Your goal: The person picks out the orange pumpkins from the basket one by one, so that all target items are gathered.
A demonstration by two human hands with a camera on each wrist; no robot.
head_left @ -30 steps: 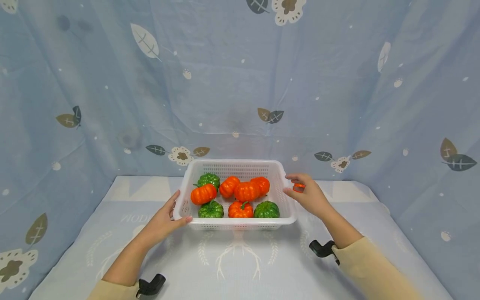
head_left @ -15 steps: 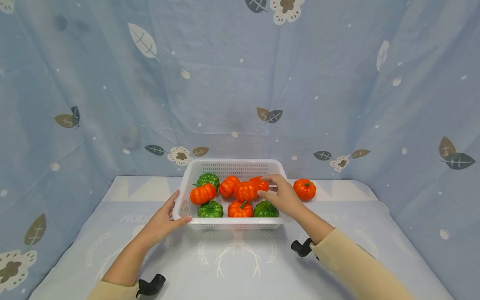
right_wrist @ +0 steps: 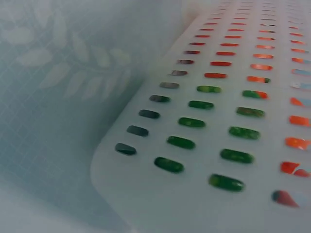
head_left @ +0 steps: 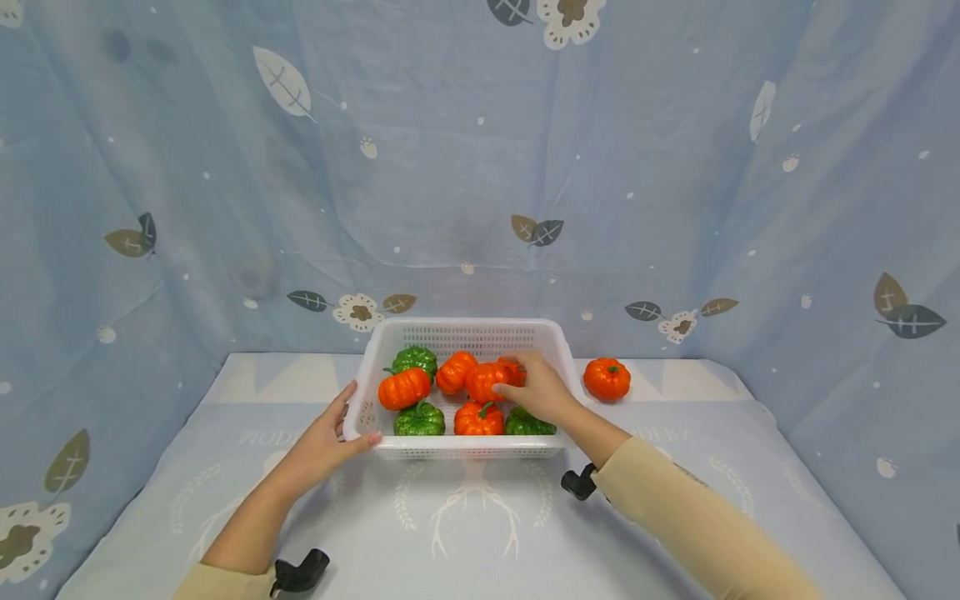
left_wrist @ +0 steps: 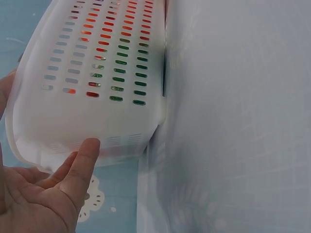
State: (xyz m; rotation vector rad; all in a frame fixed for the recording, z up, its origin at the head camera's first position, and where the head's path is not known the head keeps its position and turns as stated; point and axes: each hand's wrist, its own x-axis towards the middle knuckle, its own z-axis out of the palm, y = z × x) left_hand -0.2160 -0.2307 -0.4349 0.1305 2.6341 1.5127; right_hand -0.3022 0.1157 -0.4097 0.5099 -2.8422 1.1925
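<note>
A white perforated plastic basket point(head_left: 472, 442) holds several small ribbed pumpkins, some orange, some green. My left hand point(head_left: 322, 446) grips its near left corner, thumb over the rim; in the left wrist view, fingers point(left_wrist: 85, 162) press the end wall. Inside the basket's right part, my right hand point(head_left: 543, 387) reaches over the rear right orange pumpkin point(head_left: 513, 367), thumb and fingers around it, hiding most of it. Touching that pumpkin's left is another orange pumpkin point(head_left: 483, 382). A green pumpkin point(head_left: 527, 422) sits under the hand's near side. Only the basket wall point(right_wrist: 204, 141) shows in the right wrist view.
One orange pumpkin point(head_left: 607, 379) stands on the pale tablecloth point(head_left: 480, 533), right of the basket. Two more orange pumpkins and two green ones fill the basket's left side. A blue patterned curtain point(head_left: 450, 167) hangs close behind the table.
My right hand released an orange pumpkin on the table right of the basket, then moved left into the basket and onto the rear right orange pumpkin. The left hand stays on the corner.
</note>
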